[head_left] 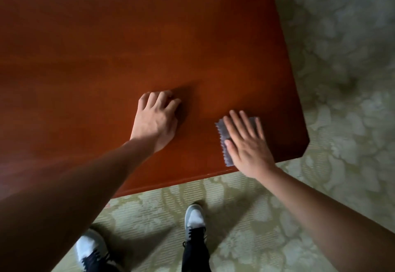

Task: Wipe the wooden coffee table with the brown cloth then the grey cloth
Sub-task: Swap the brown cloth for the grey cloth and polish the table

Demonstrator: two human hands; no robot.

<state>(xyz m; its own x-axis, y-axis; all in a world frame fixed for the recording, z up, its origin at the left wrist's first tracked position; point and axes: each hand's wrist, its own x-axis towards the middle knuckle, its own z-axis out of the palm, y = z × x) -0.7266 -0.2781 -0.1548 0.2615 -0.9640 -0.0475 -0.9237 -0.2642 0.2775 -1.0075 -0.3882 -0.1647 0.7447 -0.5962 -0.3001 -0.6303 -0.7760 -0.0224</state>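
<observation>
The reddish wooden coffee table (106,47) fills the upper left of the head view. A small grey cloth (222,135) with a zigzag edge lies flat near the table's front right corner. My right hand (245,143) presses flat on it, fingers spread, covering most of it. My left hand (157,118) rests on the bare tabletop to the left of the cloth, fingers curled under, nothing visible in it. No brown cloth is in view.
The table's front edge (171,182) and right edge (299,111) border a pale green patterned carpet (342,79). My two shoes (194,218) stand on the carpet just below the front edge.
</observation>
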